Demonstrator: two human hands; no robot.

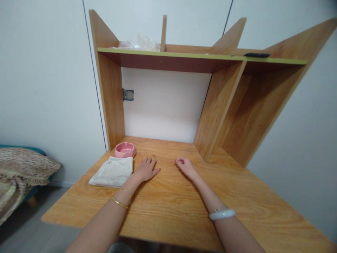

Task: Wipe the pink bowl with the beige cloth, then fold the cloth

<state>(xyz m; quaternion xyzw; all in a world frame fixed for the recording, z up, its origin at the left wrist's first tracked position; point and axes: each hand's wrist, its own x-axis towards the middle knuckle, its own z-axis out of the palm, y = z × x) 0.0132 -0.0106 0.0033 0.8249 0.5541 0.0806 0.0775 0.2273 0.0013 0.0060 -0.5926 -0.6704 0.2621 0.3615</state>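
Braceleted forearms [106, 218] over wood-grained desk [168, 211]; off-white cloth [114, 172] folded flat

The head view looks forward and down from close above the near side of the desk [168, 211], facing the shelf [184, 55] and wall [47, 70] behind.

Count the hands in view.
2: the left hand, fingers spread, on the desk beside the folded cloth; the right hand, fingers curled, over the desk farther right.
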